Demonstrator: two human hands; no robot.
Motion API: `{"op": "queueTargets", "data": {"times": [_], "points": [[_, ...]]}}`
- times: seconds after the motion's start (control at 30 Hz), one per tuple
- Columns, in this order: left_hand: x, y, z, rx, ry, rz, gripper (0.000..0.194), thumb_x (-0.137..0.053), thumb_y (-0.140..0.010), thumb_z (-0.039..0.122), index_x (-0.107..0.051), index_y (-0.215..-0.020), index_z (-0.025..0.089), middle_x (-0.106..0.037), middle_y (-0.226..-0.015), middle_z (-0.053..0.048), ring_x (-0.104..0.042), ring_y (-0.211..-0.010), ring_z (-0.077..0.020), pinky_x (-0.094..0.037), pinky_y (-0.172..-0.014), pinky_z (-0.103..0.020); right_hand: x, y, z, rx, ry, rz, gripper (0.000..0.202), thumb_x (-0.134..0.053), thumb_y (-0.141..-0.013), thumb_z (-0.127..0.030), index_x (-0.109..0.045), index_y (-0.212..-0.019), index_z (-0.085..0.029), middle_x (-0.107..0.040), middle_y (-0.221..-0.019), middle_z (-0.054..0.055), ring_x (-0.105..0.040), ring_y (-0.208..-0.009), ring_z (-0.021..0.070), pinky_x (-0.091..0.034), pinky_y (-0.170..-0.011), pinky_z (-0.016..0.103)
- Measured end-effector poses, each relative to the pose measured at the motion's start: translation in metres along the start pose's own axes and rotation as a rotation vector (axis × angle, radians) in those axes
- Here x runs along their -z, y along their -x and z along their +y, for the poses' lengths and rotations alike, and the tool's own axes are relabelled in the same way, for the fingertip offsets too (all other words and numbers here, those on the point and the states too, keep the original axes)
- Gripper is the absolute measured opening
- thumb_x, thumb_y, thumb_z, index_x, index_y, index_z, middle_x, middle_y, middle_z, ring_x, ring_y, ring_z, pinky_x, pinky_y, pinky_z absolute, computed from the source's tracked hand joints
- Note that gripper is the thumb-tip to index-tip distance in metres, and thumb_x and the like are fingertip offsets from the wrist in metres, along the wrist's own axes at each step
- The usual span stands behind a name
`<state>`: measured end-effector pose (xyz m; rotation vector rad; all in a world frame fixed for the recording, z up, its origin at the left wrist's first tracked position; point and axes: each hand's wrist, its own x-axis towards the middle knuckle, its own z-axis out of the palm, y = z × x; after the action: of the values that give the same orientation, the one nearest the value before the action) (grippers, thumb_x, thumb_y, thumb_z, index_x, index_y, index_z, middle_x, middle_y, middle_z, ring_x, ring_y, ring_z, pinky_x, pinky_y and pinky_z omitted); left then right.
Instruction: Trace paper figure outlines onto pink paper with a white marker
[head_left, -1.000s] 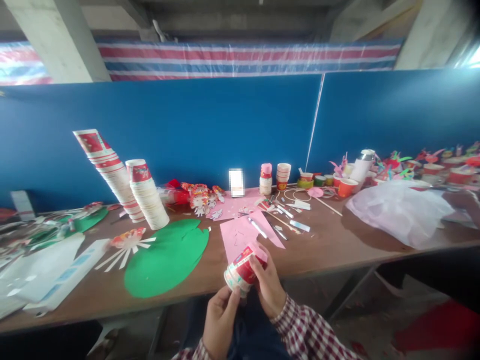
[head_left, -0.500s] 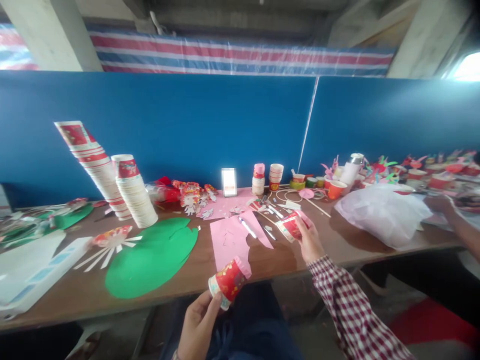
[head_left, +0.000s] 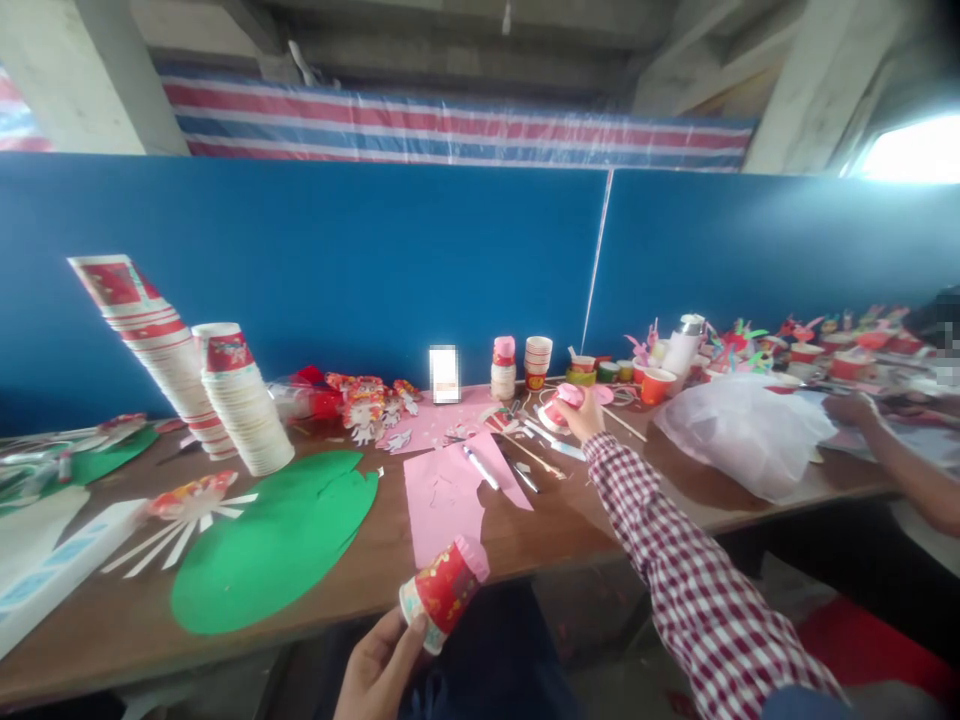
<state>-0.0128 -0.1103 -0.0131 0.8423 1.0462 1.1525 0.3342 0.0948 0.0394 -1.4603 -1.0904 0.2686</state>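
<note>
Between the thumb and fingers of my left hand [head_left: 382,660] is a red paper cup [head_left: 448,595], tilted, its base end capped with pink paper, held just off the table's front edge. My right hand [head_left: 586,415] reaches over the table, closed on a second paper cup [head_left: 559,410] that also has a pink top; my fingers cover part of it. Below and left of that cup lie white pens [head_left: 480,467] and a sheet of pink paper [head_left: 442,500] with a curved piece cut out. A pink-topped cup [head_left: 504,352] stands on another cup at the back.
Two leaning stacks of paper cups [head_left: 247,420] rise at the left beside a green paper leaf [head_left: 285,540]. A white mesh bag [head_left: 750,430] lies at the right, near another person's arm [head_left: 892,450]. Blue partition [head_left: 375,260] behind.
My right hand has carried its cup away from me toward the back of the table, turning it more upright. My left hand keeps its cup, slightly lower in view.
</note>
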Motion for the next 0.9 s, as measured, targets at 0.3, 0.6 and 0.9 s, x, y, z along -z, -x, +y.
{"op": "queueTargets", "data": {"times": [0.3,0.6,0.9], "points": [[0.008,-0.005,-0.004,-0.007,-0.028,-0.017,0.051,-0.075,-0.059,0.048,-0.067,-0.095,0.012,-0.069,-0.095,-0.010,-0.063,-0.089,-0.0269,-0.054,-0.075,-0.034,0.006,0.013,-0.025,0.056,-0.121,-0.137,0.036,-0.059,-0.073,-0.042,-0.058,-0.101,-0.020,-0.061,-0.104,0.007,-0.057,-0.097,0.0221,-0.047,-0.083,0.038],[-0.024,-0.024,0.020,-0.205,-0.158,0.188,0.099,-0.071,-0.065,0.048,-0.014,-0.141,0.021,-0.068,-0.080,-0.004,-0.063,-0.065,-0.0170,-0.049,-0.048,-0.022,0.010,0.154,-0.098,0.172,-0.352,-0.438,0.029,-0.044,-0.089,-0.035,-0.055,-0.114,-0.025,-0.062,-0.108,0.005,-0.060,-0.095,0.0207,-0.049,-0.083,0.035],[-0.032,-0.004,0.007,-0.386,-0.238,-0.022,0.035,-0.062,-0.074,0.044,-0.070,-0.093,0.015,-0.068,-0.100,-0.010,-0.060,-0.096,-0.0276,-0.048,-0.089,-0.036,0.009,0.245,-0.105,0.349,-0.213,-0.244,0.055,-0.050,-0.084,-0.024,-0.033,-0.136,-0.035,-0.045,-0.134,0.005,-0.045,-0.122,0.0289,-0.040,-0.098,0.050]]}}
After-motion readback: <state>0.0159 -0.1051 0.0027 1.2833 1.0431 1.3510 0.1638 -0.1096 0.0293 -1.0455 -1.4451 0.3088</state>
